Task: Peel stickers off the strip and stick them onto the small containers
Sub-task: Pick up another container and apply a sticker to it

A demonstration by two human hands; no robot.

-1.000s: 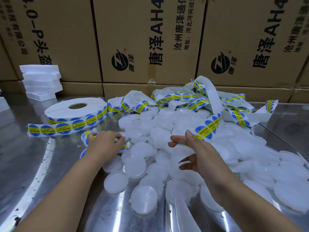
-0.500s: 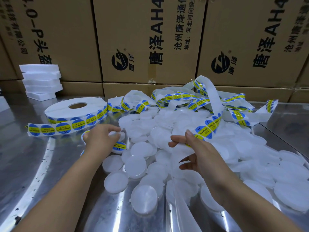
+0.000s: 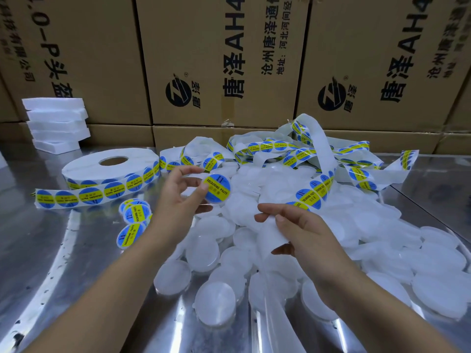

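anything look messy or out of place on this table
Mostly the white backing strip of blue-and-yellow round stickers: it lies unrolled from the white roll in a tangled heap over the loose pile of translucent white round containers on the shiny metal table. Nothing looks spilled or broken.

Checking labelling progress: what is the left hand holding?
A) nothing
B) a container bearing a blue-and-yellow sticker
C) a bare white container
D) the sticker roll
B: the left hand pinches a small container whose face carries a blue-and-yellow sticker; the right hand holds the strip.
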